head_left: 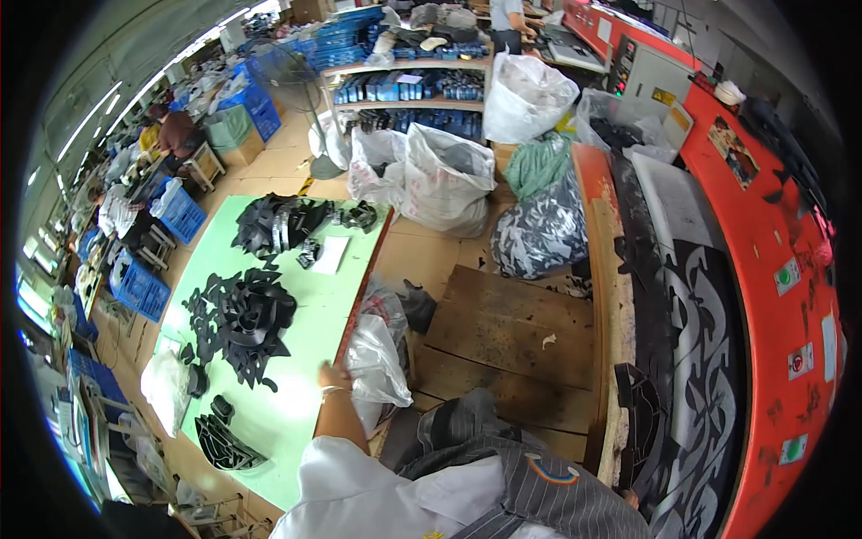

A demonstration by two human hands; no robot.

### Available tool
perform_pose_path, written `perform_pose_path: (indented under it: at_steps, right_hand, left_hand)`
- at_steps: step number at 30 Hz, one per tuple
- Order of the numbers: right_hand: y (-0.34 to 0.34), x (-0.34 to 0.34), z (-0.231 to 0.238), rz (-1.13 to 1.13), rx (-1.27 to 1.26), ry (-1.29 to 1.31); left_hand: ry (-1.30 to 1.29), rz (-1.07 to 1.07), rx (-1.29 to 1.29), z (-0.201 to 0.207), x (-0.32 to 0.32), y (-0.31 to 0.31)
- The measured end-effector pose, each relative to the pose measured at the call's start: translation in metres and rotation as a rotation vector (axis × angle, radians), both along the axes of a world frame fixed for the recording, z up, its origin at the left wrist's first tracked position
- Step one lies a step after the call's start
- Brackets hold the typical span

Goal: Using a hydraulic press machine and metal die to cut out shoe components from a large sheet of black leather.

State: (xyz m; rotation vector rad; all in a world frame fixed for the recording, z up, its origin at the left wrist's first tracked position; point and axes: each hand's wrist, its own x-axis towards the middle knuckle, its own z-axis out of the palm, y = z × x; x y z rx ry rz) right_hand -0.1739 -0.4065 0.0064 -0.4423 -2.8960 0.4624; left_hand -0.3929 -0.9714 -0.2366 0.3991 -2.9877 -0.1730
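My left hand, with a band at the wrist, is at the right edge of the pale green table. Its fingers look curled over that edge, beside a clear plastic bag hanging below. Only a sliver of my right hand shows at the lower right, by the machine bed; its fingers are hidden. On the table lie a loose heap of black cut pieces and a pile of dark pieces with shiny strips. A white sheet lies beside that pile. Nearer stands a black cutting die.
Cut-out sheet material lies on the bed along the red machine. A wooden platform is beside me. Ahead are stuffed sacks, a fan and shelves of blue dies. Other people work at the far left and at the back.
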Motion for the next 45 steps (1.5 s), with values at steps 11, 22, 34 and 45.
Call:
perform_pose_path:
  at_steps: [11, 22, 34, 45]
  right_hand:
    - [0.048, 0.050, 0.041, -0.801, -0.233, -0.020]
    - [0.073, 0.027, 0.034, -1.216, -0.356, 0.031]
    - [0.114, 0.085, 0.044, -1.418, -0.319, 0.491]
    - [0.289, 0.283, 0.031, -1.794, 0.095, 0.607]
  left_hand:
    - [-0.220, -0.625, 1.398, 0.241, -0.228, 0.465]
    - [-0.134, -2.161, 0.347, 0.296, -0.137, 0.687]
    - [-0.335, -2.030, 0.175, 0.300, -0.136, 0.721]
    - [-0.324, -1.799, 0.313, 0.308, -0.124, 0.706]
